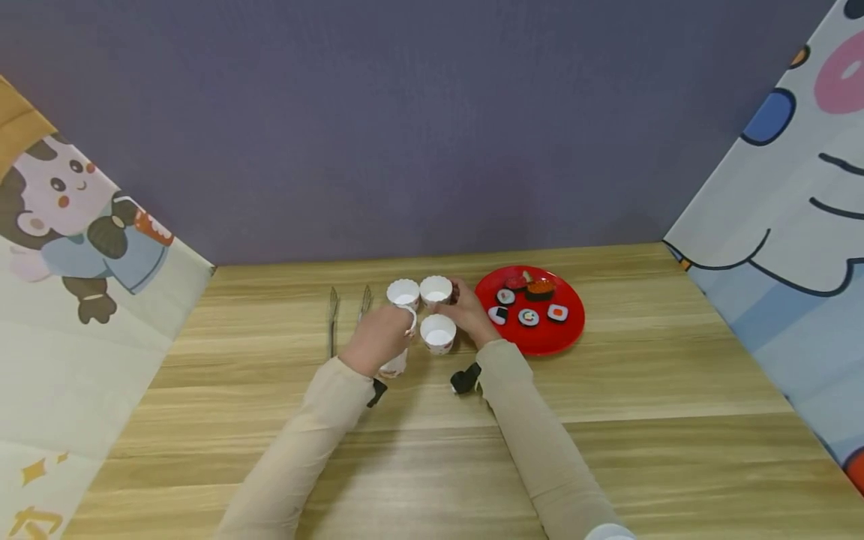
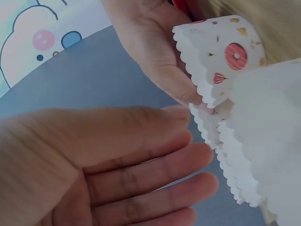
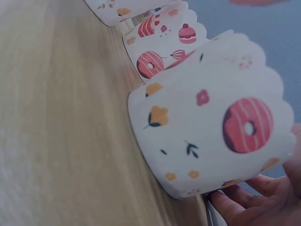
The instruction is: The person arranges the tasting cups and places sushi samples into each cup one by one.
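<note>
Several white paper baking cups with scalloped rims, printed with donuts and flowers, stand in a close group. My right hand [image 1: 470,315] holds the back right cup [image 1: 436,289], thumb at its front side and fingers at its right. The front right cup [image 1: 438,334] stands just before that thumb. Over the left side of the group is my left hand [image 1: 380,336]; in the left wrist view its thumb and fingers [image 2: 141,176] are extended beside the scalloped rims, gripping nothing. It partly hides a cup [image 1: 411,318] and a nearer cup [image 1: 394,366]. The back left cup [image 1: 403,292] shows past it.
A red plate [image 1: 571,330] with several toy sushi pieces lies right of the cups. Two thin metal fork-like utensils, one at the left [image 1: 331,330] and one nearer the cups [image 1: 365,300], lie on the wooden table [image 1: 432,465]. A grey-blue panel [image 1: 432,150] rises behind.
</note>
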Demonstrator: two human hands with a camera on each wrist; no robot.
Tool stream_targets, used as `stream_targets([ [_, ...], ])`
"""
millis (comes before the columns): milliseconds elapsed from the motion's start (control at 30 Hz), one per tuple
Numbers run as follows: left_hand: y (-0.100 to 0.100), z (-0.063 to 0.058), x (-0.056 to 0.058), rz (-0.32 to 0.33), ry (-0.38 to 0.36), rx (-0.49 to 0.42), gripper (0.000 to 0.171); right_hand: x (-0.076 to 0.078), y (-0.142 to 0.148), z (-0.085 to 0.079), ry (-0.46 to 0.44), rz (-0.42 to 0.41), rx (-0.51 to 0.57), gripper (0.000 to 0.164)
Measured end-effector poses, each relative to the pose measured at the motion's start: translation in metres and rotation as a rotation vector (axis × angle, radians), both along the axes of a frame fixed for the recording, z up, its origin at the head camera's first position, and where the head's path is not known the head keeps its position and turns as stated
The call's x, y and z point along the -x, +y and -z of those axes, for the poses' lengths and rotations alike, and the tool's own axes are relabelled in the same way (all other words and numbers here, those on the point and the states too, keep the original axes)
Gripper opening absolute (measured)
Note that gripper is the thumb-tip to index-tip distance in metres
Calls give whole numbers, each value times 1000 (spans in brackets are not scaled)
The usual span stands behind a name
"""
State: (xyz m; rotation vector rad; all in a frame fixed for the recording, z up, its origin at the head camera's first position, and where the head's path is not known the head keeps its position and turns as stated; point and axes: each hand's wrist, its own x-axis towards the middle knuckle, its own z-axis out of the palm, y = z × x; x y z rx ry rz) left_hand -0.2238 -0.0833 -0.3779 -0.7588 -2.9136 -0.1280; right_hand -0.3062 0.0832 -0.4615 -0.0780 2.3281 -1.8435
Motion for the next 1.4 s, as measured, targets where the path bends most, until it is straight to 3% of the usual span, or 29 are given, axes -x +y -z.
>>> stream_targets([
  [133, 7, -7, 10, -12, -8, 3, 17, 0, 1, 0, 12, -5, 3, 66],
  [333, 16, -14, 28, 38, 12, -6, 24, 0, 1, 2, 21, -10, 30, 65],
  [600, 30, -18, 48, 46, -73, -39, 16, 1, 2, 4, 49, -12, -6, 63],
  [833, 37, -17, 63, 45, -125, 43, 29, 0, 1, 3, 46, -19, -3, 62],
  [1067, 38, -15, 69, 81, -81, 129, 13, 2, 2, 4, 43, -7, 0, 63],
  [1200, 41, -14, 73, 85, -116, 169, 8, 1, 3, 3, 25, -16, 8, 60],
  [1400, 42, -8, 78, 101, -94, 226, 19, 1, 3, 3, 20, -25, 2, 62],
])
